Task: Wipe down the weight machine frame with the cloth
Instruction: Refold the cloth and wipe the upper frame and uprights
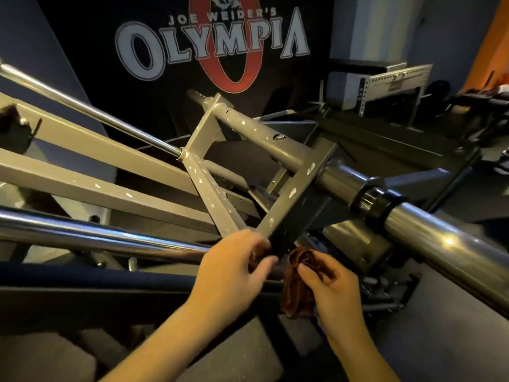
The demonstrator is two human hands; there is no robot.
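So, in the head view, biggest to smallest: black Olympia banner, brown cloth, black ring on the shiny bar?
Black Olympia banner
Brown cloth and black ring: about alike, cloth partly hidden.

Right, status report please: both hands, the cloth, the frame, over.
Left hand pinching one end of the cloth. Right hand gripping the bunched rest. Cloth at lower end of grey frame bar. Chrome rail close left, not blocking.
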